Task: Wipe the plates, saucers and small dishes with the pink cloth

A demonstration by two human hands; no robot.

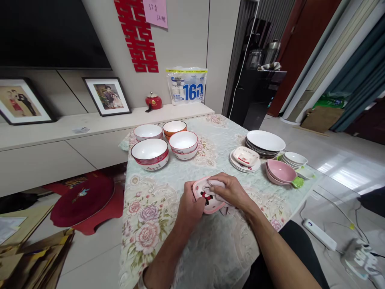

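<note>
A small pink-rimmed dish (215,205) with a cartoon figure inside is tilted above the table's near middle. My left hand (192,201) grips its left edge, thumb over the rim. In my right hand (230,188) is a pale cloth (217,188), pressed against the dish's inner face at the upper right; part of the cloth hangs below the rim. Further right, a similar cartoon dish (246,155) rests on a stack of small plates (252,167).
Several stacked bowls (149,149) stand at the back left of the flowered tablecloth (156,196). Toward the right edge are large white plates (266,140), pink leaf-handled bowls (281,170) and small white bowls (296,157). A red stool (87,196) is left of the table.
</note>
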